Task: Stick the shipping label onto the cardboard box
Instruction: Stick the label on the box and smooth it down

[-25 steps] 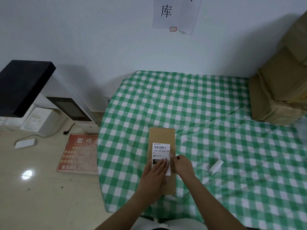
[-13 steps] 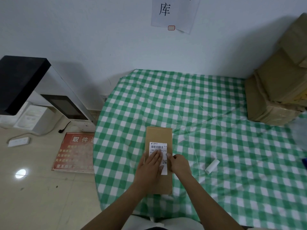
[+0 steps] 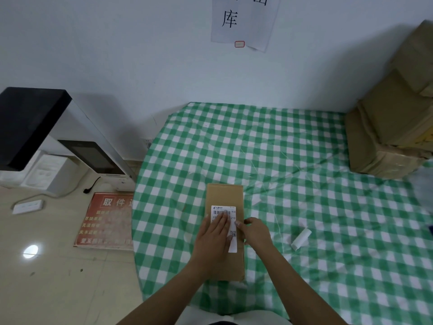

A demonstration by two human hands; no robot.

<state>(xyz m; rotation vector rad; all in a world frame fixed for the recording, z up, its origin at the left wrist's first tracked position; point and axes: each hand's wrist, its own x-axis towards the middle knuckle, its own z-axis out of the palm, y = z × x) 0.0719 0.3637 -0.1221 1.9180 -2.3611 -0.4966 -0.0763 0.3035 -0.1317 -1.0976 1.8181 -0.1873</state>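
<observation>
A long flat cardboard box (image 3: 225,195) lies on the green checked tablecloth near the table's left edge. A white shipping label (image 3: 233,231) with a barcode and QR code lies flat on the box's top. My left hand (image 3: 214,240) rests palm down on the label's left part, fingers straight and together, fingertips reaching the barcode. My right hand (image 3: 255,232) is curled at the box's right edge, its fingers touching the label's right side. The label's left half is hidden under my left hand.
A small white paper roll (image 3: 301,239) lies on the cloth to the right of my hands. Stacked brown cardboard boxes (image 3: 393,127) fill the far right corner. Left of the table, on the floor, stand a black-and-white machine (image 3: 58,146), a red sign (image 3: 105,221) and a power strip (image 3: 28,206).
My left hand has slid up the label toward the barcode, pressing it flat. My right hand stays at the box's right edge.
</observation>
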